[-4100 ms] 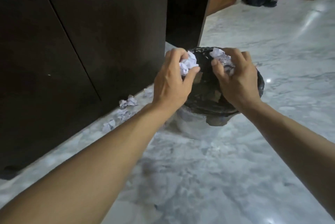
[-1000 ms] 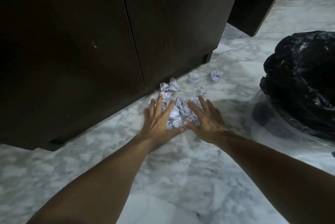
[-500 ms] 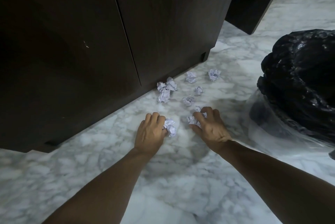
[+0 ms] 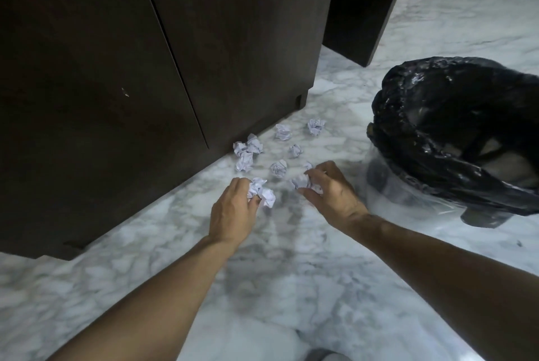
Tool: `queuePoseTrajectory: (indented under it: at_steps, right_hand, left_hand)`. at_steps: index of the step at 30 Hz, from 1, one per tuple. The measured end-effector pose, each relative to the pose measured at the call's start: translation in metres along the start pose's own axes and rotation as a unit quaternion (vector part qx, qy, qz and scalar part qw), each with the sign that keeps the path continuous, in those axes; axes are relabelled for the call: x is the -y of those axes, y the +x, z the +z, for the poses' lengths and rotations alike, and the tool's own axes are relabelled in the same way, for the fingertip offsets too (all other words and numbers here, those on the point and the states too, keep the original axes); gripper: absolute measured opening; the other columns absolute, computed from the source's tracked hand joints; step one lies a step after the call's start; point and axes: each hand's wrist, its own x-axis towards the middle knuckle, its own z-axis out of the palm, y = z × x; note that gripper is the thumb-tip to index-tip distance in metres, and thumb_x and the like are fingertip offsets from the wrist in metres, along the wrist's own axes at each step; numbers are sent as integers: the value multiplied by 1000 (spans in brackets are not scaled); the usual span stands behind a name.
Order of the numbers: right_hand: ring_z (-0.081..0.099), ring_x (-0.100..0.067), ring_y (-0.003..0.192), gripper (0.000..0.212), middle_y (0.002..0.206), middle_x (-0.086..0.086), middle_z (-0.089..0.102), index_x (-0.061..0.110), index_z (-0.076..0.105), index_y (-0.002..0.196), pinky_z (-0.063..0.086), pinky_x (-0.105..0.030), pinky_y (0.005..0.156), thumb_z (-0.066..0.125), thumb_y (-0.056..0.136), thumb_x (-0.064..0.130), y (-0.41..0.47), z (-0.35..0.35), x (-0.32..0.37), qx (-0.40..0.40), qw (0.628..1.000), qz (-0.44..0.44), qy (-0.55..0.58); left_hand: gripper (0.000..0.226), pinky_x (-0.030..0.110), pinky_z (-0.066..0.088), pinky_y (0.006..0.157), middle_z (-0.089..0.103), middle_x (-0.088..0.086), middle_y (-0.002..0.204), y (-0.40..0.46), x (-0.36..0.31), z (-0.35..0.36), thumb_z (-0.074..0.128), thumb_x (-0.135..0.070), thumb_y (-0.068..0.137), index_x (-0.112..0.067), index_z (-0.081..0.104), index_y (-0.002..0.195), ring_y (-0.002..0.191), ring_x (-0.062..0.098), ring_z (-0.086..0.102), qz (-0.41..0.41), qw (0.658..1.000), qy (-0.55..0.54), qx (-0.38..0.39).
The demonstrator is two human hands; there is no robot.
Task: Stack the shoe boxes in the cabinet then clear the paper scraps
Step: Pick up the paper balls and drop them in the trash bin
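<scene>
While loose paper scraps (image 4: 278,168) lie beside the cabinet (image 4: 233,39), the left hand (image 4: 233,209) and right hand (image 4: 329,194) each clutch crumpled scraps.

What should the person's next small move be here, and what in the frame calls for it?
Probably carry both handfuls right to the bin and drop them in. The left hand grips crumpled paper scraps, and the right hand grips more; both look full. The bin's black liner gapes open beside the right hand. Loose scraps by the cabinet can wait for another pass.
</scene>
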Motion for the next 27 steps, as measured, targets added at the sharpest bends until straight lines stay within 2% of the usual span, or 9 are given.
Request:
queuePoseTrajectory:
  at_steps: [2, 5, 9, 12, 15, 17, 19, 23, 27]
  right_hand:
    - [48, -16, 100, 31, 109, 1, 44, 7, 64, 110, 38, -22, 84, 67, 90, 30, -4, -18, 7, -16, 999, 16, 27]
    - [53, -19, 99, 32, 111, -2, 48, 7, 65, 110, 40, -25, 84, 69, 89, 31, -11, -47, 23, -62, 997, 16, 48]
    - [55, -16, 92, 30, 108, -4, 55, 6, 68, 104, 42, -22, 79, 74, 85, 29, -26, -88, 55, -163, 985, -22, 60]
    - [50, -7, 87, 28, 103, 2, 53, 12, 69, 103, 36, -6, 70, 72, 86, 33, -35, -132, 71, -233, 970, -25, 65]
    - [50, -7, 88, 30, 103, 2, 54, 17, 68, 105, 35, -2, 68, 68, 88, 41, -36, -182, 65, -287, 956, 13, 54]
    - [49, -11, 87, 28, 103, -2, 56, 18, 66, 100, 35, -10, 68, 66, 88, 44, -34, -209, 48, -318, 946, 46, 31]
    - [50, -16, 90, 31, 104, -7, 59, 18, 65, 99, 34, -24, 74, 65, 88, 46, -34, -228, 24, -332, 938, 97, 13]
    - [59, -27, 97, 36, 108, -11, 65, 17, 67, 104, 37, -28, 77, 67, 82, 47, -41, -244, -24, -334, 920, 202, 37]
    - [66, -23, 97, 48, 104, 0, 69, 23, 63, 115, 53, -41, 87, 73, 71, 40, -54, -245, -40, -298, 913, 267, 84]
  left_hand:
    - [23, 31, 34, 65, 60, 11, 107, 2, -13, -6, 64, -16, 89, -3, 57, 106, 91, 34, 58, 5, 1000, -22, -16]
    - [27, 35, 40, 71, 61, 11, 113, 9, -35, -18, 63, -15, 89, -3, 58, 112, 98, 36, 57, -1, 997, -67, -48]
    - [23, 41, 49, 76, 62, 14, 107, 25, -69, -39, 61, -14, 90, 0, 59, 109, 95, 35, 59, 12, 987, -128, -101]
    - [12, 37, 46, 69, 61, 10, 93, 39, -108, -58, 57, -16, 91, -3, 58, 94, 82, 29, 58, 22, 972, -182, -145]
    - [12, 25, 39, 65, 61, 10, 90, 51, -161, -72, 58, -14, 91, -2, 58, 93, 77, 22, 54, 55, 959, -225, -161]
    - [14, 12, 34, 62, 59, 4, 92, 57, -202, -75, 61, -16, 92, -4, 59, 99, 77, 15, 52, 81, 955, -250, -136]
    - [20, 14, 38, 68, 61, 3, 101, 64, -240, -75, 61, -20, 92, -7, 59, 107, 86, 16, 56, 118, 952, -258, -112]
    - [28, 13, 33, 64, 54, 5, 109, 78, -294, -62, 57, -23, 94, -8, 55, 117, 89, 12, 48, 142, 961, -236, -40]
    - [59, 39, 48, 95, 53, 6, 130, 88, -308, -42, 71, -39, 81, -18, 49, 132, 116, 25, 52, 144, 968, -185, 85]
